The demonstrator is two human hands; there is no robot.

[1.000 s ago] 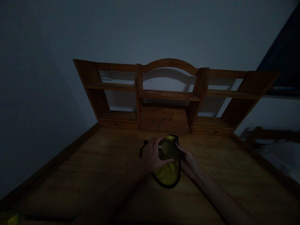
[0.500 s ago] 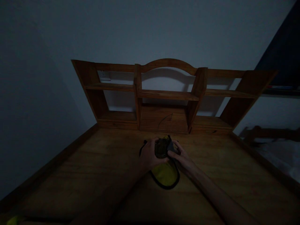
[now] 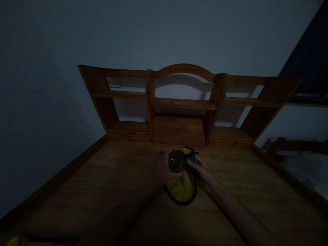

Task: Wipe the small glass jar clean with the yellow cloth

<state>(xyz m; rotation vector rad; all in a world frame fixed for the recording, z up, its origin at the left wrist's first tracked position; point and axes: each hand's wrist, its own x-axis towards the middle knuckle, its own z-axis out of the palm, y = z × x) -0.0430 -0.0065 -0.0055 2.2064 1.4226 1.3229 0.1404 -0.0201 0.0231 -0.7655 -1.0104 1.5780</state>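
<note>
Over the desk, my left hand [image 3: 163, 169] is wrapped round a dark, see-through round glass container [image 3: 176, 161]; its exact kind is hard to make out in the dim light. My right hand [image 3: 201, 171] pinches a folded part of a cloth [image 3: 182, 189] against the container's right side, thumb on top. The cloth is yellow with a black border and a grey reverse. Its rounded end hangs below the container towards me, and another corner shows beyond it. The fingers under the container are hidden.
A wooden desk [image 3: 107, 191] lies under my hands, with a raised edge on each side. Along its back stands a wooden shelf unit [image 3: 184, 104] against the wall. Something small and yellow [image 3: 13, 240] shows at the bottom left corner.
The glass container has turned in my left hand, showing a rounder outline. My right hand has shifted slightly right with the cloth, and its folds have changed.
</note>
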